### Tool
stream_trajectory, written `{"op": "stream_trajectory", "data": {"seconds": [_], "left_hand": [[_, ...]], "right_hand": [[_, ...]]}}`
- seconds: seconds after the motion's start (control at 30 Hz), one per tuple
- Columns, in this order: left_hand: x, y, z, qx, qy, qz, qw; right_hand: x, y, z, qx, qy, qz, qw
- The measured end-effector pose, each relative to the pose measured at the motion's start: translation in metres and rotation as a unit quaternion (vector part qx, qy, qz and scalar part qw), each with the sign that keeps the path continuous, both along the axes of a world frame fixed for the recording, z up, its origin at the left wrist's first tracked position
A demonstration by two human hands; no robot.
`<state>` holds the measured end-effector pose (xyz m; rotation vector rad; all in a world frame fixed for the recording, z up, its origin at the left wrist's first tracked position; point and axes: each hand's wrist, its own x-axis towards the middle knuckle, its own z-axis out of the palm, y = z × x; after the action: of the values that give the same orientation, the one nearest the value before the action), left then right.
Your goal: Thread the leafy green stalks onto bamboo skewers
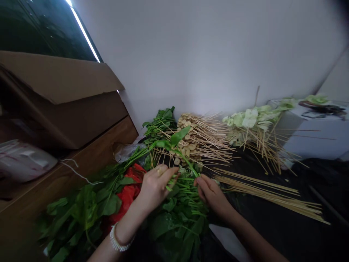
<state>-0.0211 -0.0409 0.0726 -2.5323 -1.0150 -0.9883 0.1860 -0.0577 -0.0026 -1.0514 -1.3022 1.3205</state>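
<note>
In the head view, the left hand [155, 186] lies over a heap of greens [178, 218] in front of the person, and its fingers are bent around a few thin stems of this heap, so it is grasping them. The wrist carries a white bead bracelet [119, 241]. The right hand [211, 193] is just beside it, and its fingertips are pinched on the lower end of a leafy stalk [178, 140], which rises tilted up and to the left between both hands. Left of the left hand there is a red bag [130, 191], partly under more leaves. Behind the hands lies a bundle of skewers with pale slices [191, 140], and further right another bundle of skewers with light green pieces [253, 120]. Bare wooden sticks [268, 196] lie in a row on the black table [289, 229], right of the right hand. On the left a cardboard box [68, 98] stands open on a wooden shelf [87, 160].
</note>
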Motion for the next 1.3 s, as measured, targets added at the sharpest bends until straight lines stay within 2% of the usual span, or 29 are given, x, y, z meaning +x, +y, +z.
{"op": "stream_trajectory", "data": {"seconds": [0.1, 0.2, 0.4, 0.57, 0.73, 0.83, 0.97, 1.07, 1.2, 1.3], "left_hand": [[0.012, -0.005, -0.005, 0.017, 0.068, -0.029, 0.997], [0.018, -0.001, -0.003, 0.032, 0.137, -0.015, 0.990], [0.022, 0.014, 0.009, 0.022, 0.284, 0.005, 0.959], [0.024, 0.015, 0.017, 0.007, 0.358, -0.007, 0.934], [0.030, 0.008, 0.023, 0.022, 0.356, -0.032, 0.934], [0.035, 0.002, 0.028, 0.019, 0.350, -0.038, 0.936], [0.034, -0.003, 0.036, 0.014, 0.347, -0.031, 0.937], [0.026, -0.003, 0.042, -0.004, 0.321, -0.040, 0.946], [0.013, 0.001, 0.050, -0.052, 0.244, -0.063, 0.966], [0.008, 0.006, 0.055, -0.131, 0.141, -0.090, 0.977]], "right_hand": [[-0.001, -0.001, -0.004, 0.071, -0.081, -0.039, 0.993], [-0.003, -0.004, -0.005, 0.119, -0.170, -0.047, 0.977], [-0.003, -0.005, -0.006, 0.133, -0.284, -0.030, 0.949], [-0.001, -0.005, -0.006, 0.167, -0.361, -0.034, 0.917], [-0.005, -0.013, 0.013, 0.250, -0.416, -0.055, 0.873], [-0.009, -0.017, 0.033, 0.250, -0.462, -0.058, 0.849], [-0.014, -0.018, 0.054, 0.230, -0.532, -0.028, 0.814], [-0.017, -0.018, 0.060, 0.245, -0.519, -0.013, 0.819], [-0.022, -0.015, 0.063, 0.302, -0.419, -0.018, 0.856], [-0.028, -0.010, 0.067, 0.324, -0.331, -0.011, 0.886]]}}
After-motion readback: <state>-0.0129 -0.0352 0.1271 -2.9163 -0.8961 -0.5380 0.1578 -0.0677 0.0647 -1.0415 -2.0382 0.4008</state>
